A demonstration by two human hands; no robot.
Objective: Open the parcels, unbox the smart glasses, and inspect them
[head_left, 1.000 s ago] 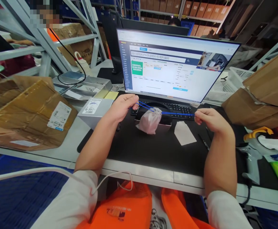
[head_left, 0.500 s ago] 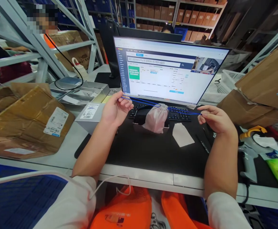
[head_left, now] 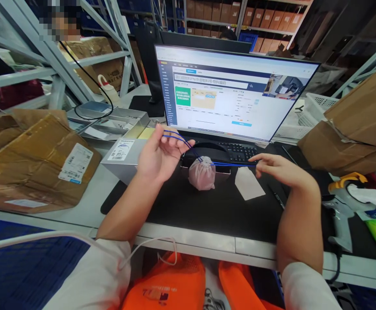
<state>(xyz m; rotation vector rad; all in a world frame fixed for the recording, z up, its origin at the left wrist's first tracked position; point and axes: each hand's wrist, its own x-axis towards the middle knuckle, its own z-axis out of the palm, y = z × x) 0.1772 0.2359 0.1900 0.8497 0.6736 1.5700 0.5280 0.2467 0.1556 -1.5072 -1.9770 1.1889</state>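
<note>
A small pinkish pouch (head_left: 202,174) is seen standing on the black desk mat (head_left: 207,211), just in front of the keyboard (head_left: 241,151) and below the monitor (head_left: 233,92). Its neck is gathered shut by a blue drawstring (head_left: 229,164). The cord is drawn out to both sides. Up and to the left, its loops are hooked over the loosely curled fingers of the left hand (head_left: 158,155). To the right it runs level, and its end is pinched between thumb and forefinger of the right hand (head_left: 280,172) — the other fingers being left stretched out. A white paper slip (head_left: 249,184) is laid flat on the mat just right of the pouch, apart from it. A labelled silver box (head_left: 123,157) is placed just beside the left hand, and a crumpled cardboard carton (head_left: 35,163) is set further left.
</note>
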